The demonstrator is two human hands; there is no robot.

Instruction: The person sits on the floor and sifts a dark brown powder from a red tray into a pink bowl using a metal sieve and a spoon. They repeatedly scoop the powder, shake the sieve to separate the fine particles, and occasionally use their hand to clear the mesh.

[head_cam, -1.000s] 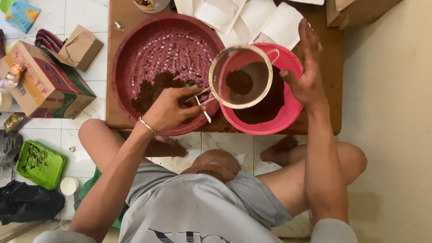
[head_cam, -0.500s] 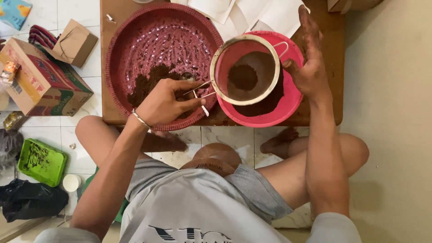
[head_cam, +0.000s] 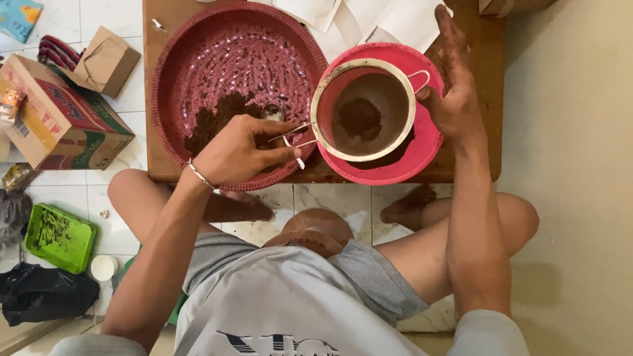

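Note:
My left hand [head_cam: 239, 150] grips the wire handle of a round mesh sieve [head_cam: 364, 109] that holds brown powder. The sieve hovers over a pink bowl [head_cam: 428, 135] with more brown powder in it. My right hand [head_cam: 453, 86] rests flat against the sieve's far rim, fingers straight, at the bowl's right edge. Left of the bowl lies a wide dark red woven tray [head_cam: 198, 46] with a heap of brown powder [head_cam: 214, 122] and a small metal spoon or cup [head_cam: 271, 113] near my left hand. Both stand on a low wooden table [head_cam: 484, 142].
White paper sheets [head_cam: 402, 20] lie at the table's far edge. On the tiled floor to the left are a printed cardboard box [head_cam: 59, 122], a small brown box [head_cam: 105, 59], a green tray [head_cam: 58, 237], a black bag [head_cam: 39, 293] and a white lid [head_cam: 104, 267]. My crossed legs sit below the table.
The sieve has shifted slightly with my left hand, and the powder in it has spread. My right hand stays against the sieve's rim.

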